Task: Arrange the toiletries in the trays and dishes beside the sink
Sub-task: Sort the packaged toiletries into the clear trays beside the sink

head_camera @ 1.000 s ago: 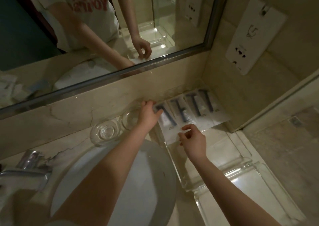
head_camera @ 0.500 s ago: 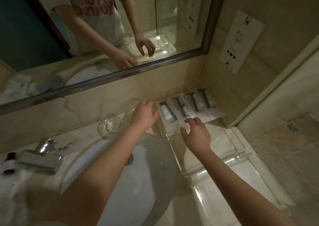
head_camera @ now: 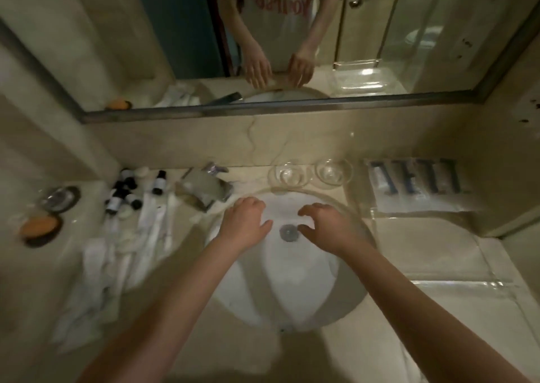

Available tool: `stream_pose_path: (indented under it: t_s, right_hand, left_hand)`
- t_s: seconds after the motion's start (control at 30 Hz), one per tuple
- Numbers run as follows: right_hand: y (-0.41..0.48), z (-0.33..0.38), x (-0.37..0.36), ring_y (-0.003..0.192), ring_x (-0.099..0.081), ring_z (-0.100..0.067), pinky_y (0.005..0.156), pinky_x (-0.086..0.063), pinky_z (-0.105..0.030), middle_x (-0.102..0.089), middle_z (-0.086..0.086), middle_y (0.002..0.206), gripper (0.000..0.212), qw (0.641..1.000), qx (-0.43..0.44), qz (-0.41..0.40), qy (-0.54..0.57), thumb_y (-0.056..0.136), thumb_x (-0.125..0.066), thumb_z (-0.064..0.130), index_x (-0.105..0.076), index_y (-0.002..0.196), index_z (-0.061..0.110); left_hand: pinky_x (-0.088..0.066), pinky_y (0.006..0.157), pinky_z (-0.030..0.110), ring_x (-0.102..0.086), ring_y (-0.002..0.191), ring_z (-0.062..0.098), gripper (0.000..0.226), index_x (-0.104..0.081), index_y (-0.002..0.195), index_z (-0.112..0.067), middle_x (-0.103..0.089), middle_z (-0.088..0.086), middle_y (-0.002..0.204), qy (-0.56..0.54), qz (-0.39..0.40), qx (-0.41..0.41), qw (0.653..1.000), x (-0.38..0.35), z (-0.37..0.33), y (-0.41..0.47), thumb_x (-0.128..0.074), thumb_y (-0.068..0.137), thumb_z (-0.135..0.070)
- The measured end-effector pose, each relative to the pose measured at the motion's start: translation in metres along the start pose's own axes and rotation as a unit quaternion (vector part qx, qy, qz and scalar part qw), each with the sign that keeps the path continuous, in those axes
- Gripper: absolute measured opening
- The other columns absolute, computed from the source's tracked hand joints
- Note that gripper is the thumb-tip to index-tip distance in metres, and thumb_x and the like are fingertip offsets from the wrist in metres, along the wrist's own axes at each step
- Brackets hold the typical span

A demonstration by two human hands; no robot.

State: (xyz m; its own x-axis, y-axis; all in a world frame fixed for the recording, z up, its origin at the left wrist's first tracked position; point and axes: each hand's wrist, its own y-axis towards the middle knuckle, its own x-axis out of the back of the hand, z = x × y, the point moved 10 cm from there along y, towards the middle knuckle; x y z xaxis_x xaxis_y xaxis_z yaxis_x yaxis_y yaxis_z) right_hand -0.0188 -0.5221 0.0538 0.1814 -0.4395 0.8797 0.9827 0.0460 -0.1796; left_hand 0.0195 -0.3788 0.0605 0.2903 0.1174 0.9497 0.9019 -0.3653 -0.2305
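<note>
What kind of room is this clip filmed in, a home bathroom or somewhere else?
Probably a hotel bathroom. A round sink sits in a marble counter under a wide wall mirror, small dark-capped bottles lie in a cluster left of the faucet, and packaged toiletries lie lined up in a clear tray on the right.

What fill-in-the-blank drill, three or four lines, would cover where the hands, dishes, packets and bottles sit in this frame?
1. Both hands, left hand and right hand, hover over the ____.
2. The number of round glass dishes behind the basin is ____.
3. The dark-striped packets lie in a clear ____.
4. The small bottles stand on the faucet's ____ side.

Missing: sink; two; tray; left
</note>
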Motion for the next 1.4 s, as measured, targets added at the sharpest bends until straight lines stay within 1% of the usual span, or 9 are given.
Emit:
stream_pose_path:
  t_s: [0.3,0.5,0.7,0.83,0.93,1.13,1.2,1.3,1.4]
  right_hand:
    - [0.028,0.144,-0.128,0.115,-0.054,-0.024,0.096,-0.043,-0.033,-0.056,-0.007,0.129,0.045,0.975,0.07,0.207,0.03,0.09,-0.058,0.035,-0.048,0.131,0.018]
    - [0.062,0.219,-0.19,0.128,-0.044,-0.029,0.104,-0.037,-0.037,-0.046,-0.012,0.141,0.054,0.961,0.094,0.26,-0.028,0.091,-0.055,0.034,-0.041,0.137,0.01]
    - [0.118,0.261,-0.219,0.112,-0.052,-0.038,0.092,-0.046,-0.044,-0.051,-0.019,0.124,0.051,0.982,0.03,0.187,-0.015,0.087,-0.056,0.037,-0.04,0.123,0.005]
    - [0.14,0.275,-0.231,0.12,-0.045,-0.038,0.096,-0.042,-0.045,-0.045,-0.019,0.13,0.073,0.992,-0.044,0.118,0.011,0.083,-0.059,0.049,-0.03,0.133,0.004]
    - [0.148,0.28,-0.24,0.124,-0.04,-0.038,0.098,-0.04,-0.045,-0.037,-0.019,0.135,0.085,0.992,-0.09,0.09,0.01,0.079,-0.068,0.044,-0.021,0.139,0.005]
    - [0.155,0.261,-0.26,0.109,-0.056,-0.034,0.083,-0.051,-0.04,-0.054,-0.014,0.116,0.054,0.963,-0.181,0.097,0.172,0.08,-0.068,0.018,-0.038,0.122,0.003]
    - [0.157,0.257,-0.262,0.1,-0.061,-0.032,0.074,-0.051,-0.036,-0.06,-0.013,0.105,0.044,0.964,-0.179,0.124,0.154,0.08,-0.067,0.018,-0.047,0.116,0.001]
    - [0.155,0.25,-0.259,0.089,-0.065,-0.031,0.075,-0.054,-0.037,-0.066,-0.012,0.09,0.029,0.965,-0.17,0.151,0.132,0.082,-0.06,0.023,-0.061,0.101,0.001]
    - [0.148,0.241,-0.25,0.082,-0.057,-0.028,0.073,-0.049,-0.037,-0.058,-0.009,0.085,0.025,0.962,-0.172,0.139,0.158,0.087,-0.051,0.022,-0.056,0.101,0.002]
  left_hand:
    - [-0.043,0.1,0.037,-0.047,0.123,0.027,0.048,-0.048,0.13,-0.012,-0.051,0.008,0.134,-0.065,0.021,0.19,0.979,-0.027,0.209,-0.102,-0.05,0.09,-0.039]
    - [-0.043,0.1,0.041,-0.046,0.123,0.031,0.051,-0.046,0.131,-0.01,-0.046,0.013,0.136,-0.093,0.025,0.306,0.947,-0.035,0.319,-0.148,-0.051,0.089,-0.04]
    - [-0.041,0.099,0.04,-0.045,0.124,0.032,0.054,-0.04,0.134,-0.007,-0.042,0.016,0.138,-0.1,0.004,0.361,0.927,-0.029,0.388,-0.158,-0.05,0.09,-0.037]
    - [-0.043,0.1,0.042,-0.046,0.124,0.032,0.063,-0.035,0.137,-0.007,-0.041,0.016,0.14,-0.115,-0.008,0.367,0.923,-0.04,0.412,-0.15,-0.055,0.087,-0.04]
    - [-0.045,0.092,0.04,-0.049,0.118,0.032,0.063,-0.037,0.133,-0.006,-0.046,0.016,0.133,-0.153,0.001,0.379,0.913,-0.054,0.421,-0.146,-0.06,0.084,-0.038]
    - [-0.048,0.082,0.034,-0.058,0.109,0.029,0.042,-0.046,0.118,-0.007,-0.058,0.014,0.119,-0.194,-0.013,0.391,0.9,-0.065,0.433,-0.142,-0.061,0.083,-0.024]
    - [-0.049,0.082,0.034,-0.059,0.107,0.029,0.036,-0.05,0.116,-0.006,-0.06,0.014,0.118,-0.208,-0.009,0.396,0.894,-0.067,0.433,-0.142,-0.058,0.085,-0.021]
    - [-0.049,0.079,0.031,-0.059,0.107,0.03,0.034,-0.052,0.118,-0.003,-0.058,0.015,0.12,-0.235,-0.016,0.408,0.882,-0.067,0.434,-0.145,-0.053,0.089,-0.019]
    - [-0.046,0.089,0.035,-0.055,0.115,0.032,0.042,-0.046,0.13,-0.001,-0.055,0.017,0.129,-0.269,-0.049,0.416,0.867,-0.06,0.433,-0.148,-0.048,0.093,-0.022]
